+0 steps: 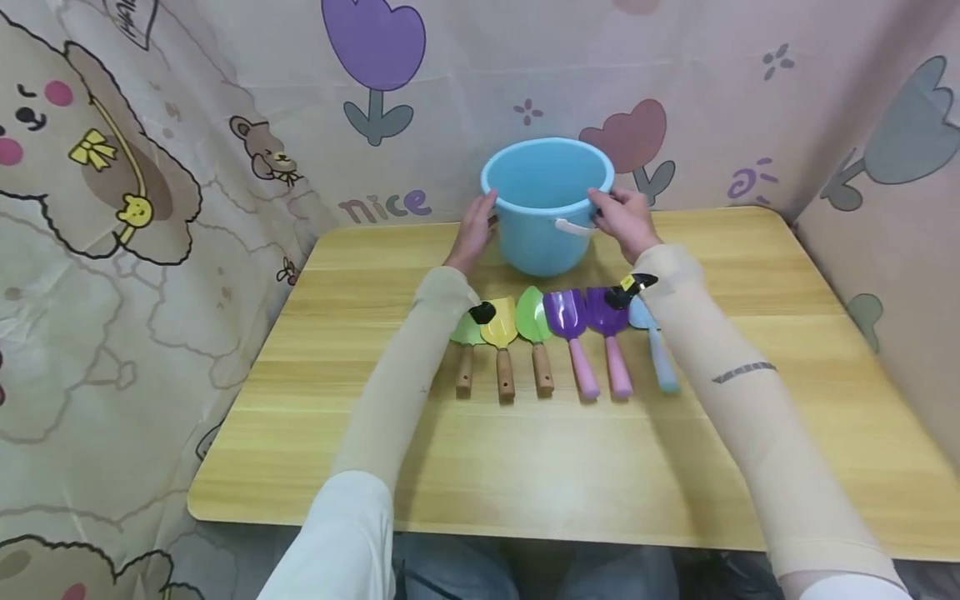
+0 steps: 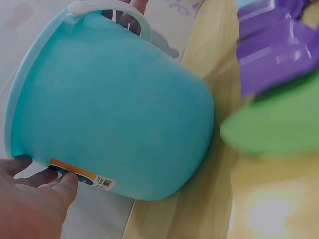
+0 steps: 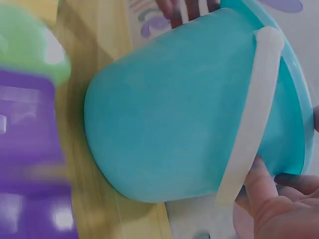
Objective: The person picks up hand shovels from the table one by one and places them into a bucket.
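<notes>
A light blue plastic bucket (image 1: 534, 242) with a white handle (image 1: 573, 227) stands near the far edge of the table. My left hand (image 1: 474, 232) grips its left side by the rim; in the left wrist view those fingers press beside an orange and white label (image 2: 82, 174). On the opposite side my right hand (image 1: 628, 219) holds the rim, its fingers under the edge near the handle in the right wrist view. Before the bucket lies a row of small shovels: green and yellow (image 1: 500, 325) ones with wooden grips, purple (image 1: 566, 315) ones with pink grips, and a blue one (image 1: 660, 354).
The wooden table (image 1: 525, 467) has its near edge by the person's legs. A patterned cloth (image 1: 285, 75) hangs behind and at both sides. The forearms reach over both ends of the shovel row, partly covering the outermost shovels.
</notes>
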`<state>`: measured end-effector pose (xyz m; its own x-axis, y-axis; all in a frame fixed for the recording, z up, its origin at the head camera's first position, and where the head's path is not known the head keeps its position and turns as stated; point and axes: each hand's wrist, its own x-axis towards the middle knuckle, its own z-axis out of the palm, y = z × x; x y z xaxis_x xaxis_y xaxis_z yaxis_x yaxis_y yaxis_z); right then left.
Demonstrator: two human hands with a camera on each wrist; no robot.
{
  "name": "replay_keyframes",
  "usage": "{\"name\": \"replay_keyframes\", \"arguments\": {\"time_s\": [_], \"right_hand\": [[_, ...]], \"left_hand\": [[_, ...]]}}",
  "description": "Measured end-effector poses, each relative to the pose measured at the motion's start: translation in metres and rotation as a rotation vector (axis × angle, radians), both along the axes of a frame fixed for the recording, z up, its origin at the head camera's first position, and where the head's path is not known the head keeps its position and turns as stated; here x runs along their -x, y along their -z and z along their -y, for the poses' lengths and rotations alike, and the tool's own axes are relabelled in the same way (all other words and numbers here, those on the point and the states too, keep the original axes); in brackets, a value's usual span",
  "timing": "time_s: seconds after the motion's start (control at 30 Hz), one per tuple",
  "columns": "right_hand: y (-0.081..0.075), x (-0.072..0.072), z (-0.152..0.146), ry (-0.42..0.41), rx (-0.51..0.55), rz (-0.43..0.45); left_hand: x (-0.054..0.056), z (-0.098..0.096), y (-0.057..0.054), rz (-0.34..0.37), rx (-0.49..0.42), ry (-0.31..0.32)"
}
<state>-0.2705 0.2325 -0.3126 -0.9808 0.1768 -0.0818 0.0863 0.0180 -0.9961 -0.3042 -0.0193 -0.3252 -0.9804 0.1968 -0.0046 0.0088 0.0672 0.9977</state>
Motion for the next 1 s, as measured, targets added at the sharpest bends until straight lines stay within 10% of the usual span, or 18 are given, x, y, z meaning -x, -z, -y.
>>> {"name": "replay_keyframes", "arguments": {"time_s": [0.63,1.0], "right_hand": [[-0.008,-0.035,-0.104,0.180,0.210,0.030],[-0.010,-0.083,-0.159,0.198,0.284,-0.001]], "left_hand": [[0.012,-0.113,-0.006,-0.045,-0.131,0.291],[-0.030,-0.150,-0.011,0.049,0.010,0.441]]}}
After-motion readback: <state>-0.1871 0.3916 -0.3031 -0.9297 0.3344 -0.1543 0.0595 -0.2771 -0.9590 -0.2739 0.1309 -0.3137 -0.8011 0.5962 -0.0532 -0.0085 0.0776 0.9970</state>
